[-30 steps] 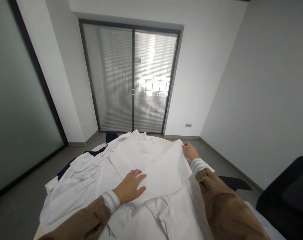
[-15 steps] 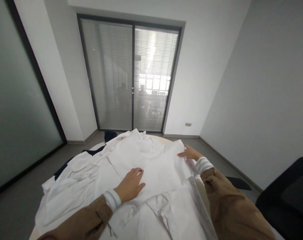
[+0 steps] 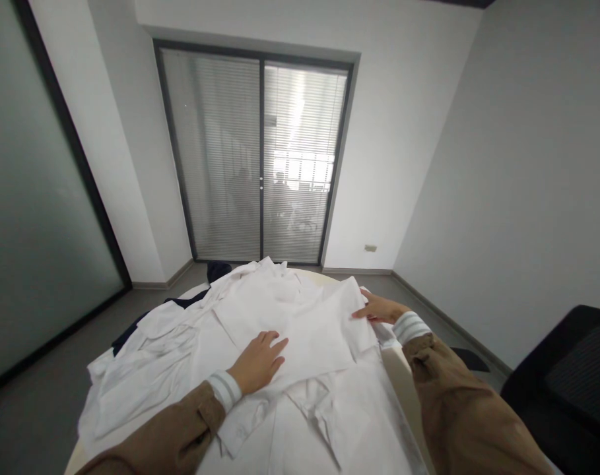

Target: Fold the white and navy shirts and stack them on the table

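A white shirt (image 3: 304,333) lies spread over the table, with part of it folded across the middle. My left hand (image 3: 260,361) rests on this folded part, palm down with the fingers apart. At the fabric's right edge, my right hand (image 3: 379,309) pinches a fold between thumb and fingers; some fingertips are hidden by the cloth. Below my left hand shows what looks like a cuff (image 3: 237,430). More crumpled white cloth (image 3: 146,376) is heaped on the left, and I cannot tell whether it is one garment or more.
Dark navy cloth (image 3: 218,270) lies at the table's far left edge. The pale table (image 3: 401,379) shows along the right side. A black mesh chair (image 3: 567,389) stands at the right. Beyond the table is a glass partition with blinds (image 3: 215,165).
My left fingers have spread wider on the cloth. My right hand has shifted slightly right and down, still at the fabric's edge. The view has tilted a little.
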{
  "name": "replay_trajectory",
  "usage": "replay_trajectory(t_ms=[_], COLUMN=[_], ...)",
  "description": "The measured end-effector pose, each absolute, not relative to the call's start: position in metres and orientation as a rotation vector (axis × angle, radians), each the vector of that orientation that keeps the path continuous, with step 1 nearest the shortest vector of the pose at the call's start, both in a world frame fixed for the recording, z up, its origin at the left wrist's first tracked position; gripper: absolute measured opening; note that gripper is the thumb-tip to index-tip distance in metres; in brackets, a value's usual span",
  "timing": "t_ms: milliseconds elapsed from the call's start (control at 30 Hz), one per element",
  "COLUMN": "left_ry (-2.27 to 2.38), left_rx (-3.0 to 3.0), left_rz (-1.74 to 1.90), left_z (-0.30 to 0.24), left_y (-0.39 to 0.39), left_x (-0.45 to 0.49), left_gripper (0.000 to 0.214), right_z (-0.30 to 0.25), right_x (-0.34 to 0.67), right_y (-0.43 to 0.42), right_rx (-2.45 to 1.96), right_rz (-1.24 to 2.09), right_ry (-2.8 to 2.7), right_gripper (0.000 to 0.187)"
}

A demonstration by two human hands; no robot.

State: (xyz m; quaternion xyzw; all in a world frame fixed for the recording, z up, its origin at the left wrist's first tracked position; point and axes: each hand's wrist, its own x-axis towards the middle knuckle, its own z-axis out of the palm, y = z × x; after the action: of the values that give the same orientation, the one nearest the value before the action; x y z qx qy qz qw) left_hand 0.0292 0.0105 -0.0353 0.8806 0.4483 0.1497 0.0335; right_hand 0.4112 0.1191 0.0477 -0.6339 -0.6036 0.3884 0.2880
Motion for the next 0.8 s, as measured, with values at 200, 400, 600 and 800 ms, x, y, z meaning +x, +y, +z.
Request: replay_trajectory(t_ms=[200,400,600,800], left_ry=[1.386,1.346,1.247,1.488], left_rx=[2.74,2.743,2.639,2.545], left_rz=[0.453,0.437,0.308,0.175], left_z=[-0.038,-0.037,-0.024,0.008], left_y=[0.01,0.011,0.006,0.003], left_x=[0.03,0.027,0.014,0.002], left_gripper=[0.047,0.047,0.052,0.041], right_z=[0.046,0.037,0.037,0.024], right_x=[0.409,0.417,0.432,0.431], right_y=[0.116,0.11,0.111,0.12], right_rx=[-1.59,-1.609,-1.713,-1.835], right_rz=[1.181,1.298,1.094,0.685], right_ry=[-1.298,-1.324,-1.556,-1.601], right_gripper=[0.06,0.074,0.08,0.057])
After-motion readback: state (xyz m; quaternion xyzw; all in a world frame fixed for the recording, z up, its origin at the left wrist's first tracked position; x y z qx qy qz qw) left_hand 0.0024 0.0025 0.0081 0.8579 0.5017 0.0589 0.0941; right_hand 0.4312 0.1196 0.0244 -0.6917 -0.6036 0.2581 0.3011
